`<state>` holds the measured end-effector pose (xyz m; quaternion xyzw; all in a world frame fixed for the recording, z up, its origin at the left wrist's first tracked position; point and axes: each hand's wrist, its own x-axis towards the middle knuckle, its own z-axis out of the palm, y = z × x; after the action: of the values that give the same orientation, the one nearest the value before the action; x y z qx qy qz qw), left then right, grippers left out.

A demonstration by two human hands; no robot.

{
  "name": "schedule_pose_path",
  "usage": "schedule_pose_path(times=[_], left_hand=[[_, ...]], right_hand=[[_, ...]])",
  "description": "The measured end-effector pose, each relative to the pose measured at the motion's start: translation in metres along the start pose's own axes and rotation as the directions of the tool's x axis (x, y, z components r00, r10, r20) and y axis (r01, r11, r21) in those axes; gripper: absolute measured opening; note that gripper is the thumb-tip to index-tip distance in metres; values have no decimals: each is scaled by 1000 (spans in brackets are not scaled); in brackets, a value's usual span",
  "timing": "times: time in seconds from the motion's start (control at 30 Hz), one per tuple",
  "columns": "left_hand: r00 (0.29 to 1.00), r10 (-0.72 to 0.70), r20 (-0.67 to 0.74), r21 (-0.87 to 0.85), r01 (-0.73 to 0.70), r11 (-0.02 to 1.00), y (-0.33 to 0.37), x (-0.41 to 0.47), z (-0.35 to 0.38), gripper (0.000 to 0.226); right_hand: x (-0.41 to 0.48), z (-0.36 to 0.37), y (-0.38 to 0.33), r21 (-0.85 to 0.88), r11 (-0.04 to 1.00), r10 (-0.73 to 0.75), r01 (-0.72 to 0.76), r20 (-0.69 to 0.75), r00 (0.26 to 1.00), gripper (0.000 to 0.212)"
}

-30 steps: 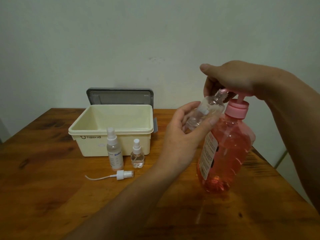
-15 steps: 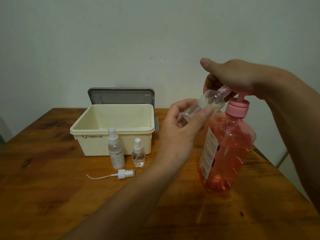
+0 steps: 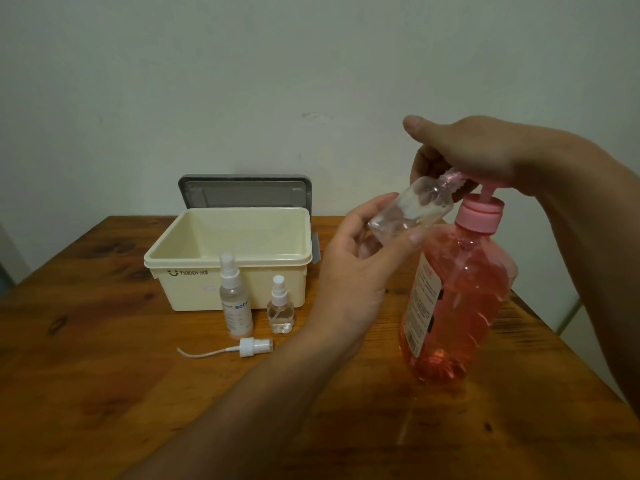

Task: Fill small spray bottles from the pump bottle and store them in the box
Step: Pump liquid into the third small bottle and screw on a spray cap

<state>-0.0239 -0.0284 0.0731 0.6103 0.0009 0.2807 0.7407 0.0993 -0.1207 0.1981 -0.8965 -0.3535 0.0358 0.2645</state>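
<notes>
A wooden counter (image 3: 104, 393) against a plain wall. Near its right edge stands the pump bottle (image 3: 453, 299), pink liquid inside, pink collar on the neck. The right hand (image 3: 485, 154) rests palm-down over the pump head, which it hides; whether its fingers curl around the nozzle cannot be told. The left hand (image 3: 349, 271) holds an uncapped clear bottle (image 3: 412, 211) tilted, its base pinched between thumb and fingers (image 3: 377, 209), its mouth raised to the hidden nozzle under the right hand. The meeting of mouth and nozzle is hard to make out; a pink tint shows at the neck. The level inside cannot be read.

Toward the far edge sits the cream box (image 3: 228, 261), open, its grey lid (image 3: 244, 192) upright behind it. The box interior, as far as visible, holds nothing. Just in front of the box stand a tall spray bottle (image 3: 235, 303), labelled, and a short spray bottle (image 3: 280, 308), close but apart. Nearer the viewer lies a loose spray cap (image 3: 254, 347) on its side, its dip tube pointing left. Both forearms are cut off by the frame.
</notes>
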Motion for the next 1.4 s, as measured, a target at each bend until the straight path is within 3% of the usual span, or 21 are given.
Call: schedule_pose_path(times=[1.4], left_hand=[[1000, 10, 10, -5, -10, 1000, -1, -2, 2, 44]], right_hand=[[-1, -2, 0, 31, 999, 13, -13, -7, 1000, 74]])
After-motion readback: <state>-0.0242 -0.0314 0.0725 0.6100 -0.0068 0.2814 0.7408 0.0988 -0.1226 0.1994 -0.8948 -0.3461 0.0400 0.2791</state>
